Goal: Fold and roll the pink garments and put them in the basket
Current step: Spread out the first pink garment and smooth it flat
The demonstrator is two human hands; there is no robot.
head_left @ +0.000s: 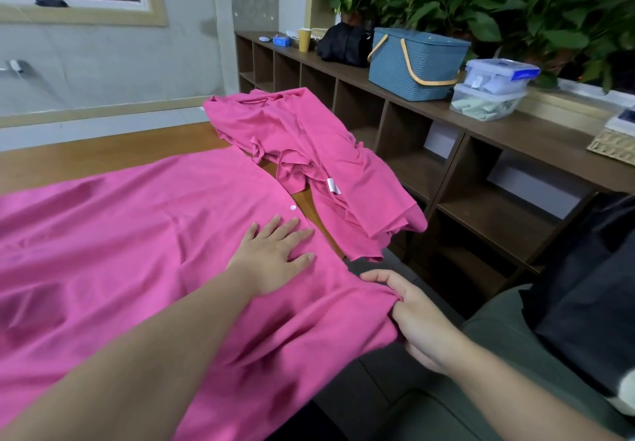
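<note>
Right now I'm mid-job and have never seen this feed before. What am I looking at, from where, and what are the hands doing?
There is no machine here: these are a person's two bare arms, seen from a camera worn on their head, looking forward and down.

On the wooden table a pink garment lies spread out. The left hand presses flat on it. The right hand pinches its edge where it hangs off the table. A second pink garment lies crumpled farther back.

The blue basket stands on the shelf unit to the right, beside stacked clear plastic boxes.
</note>
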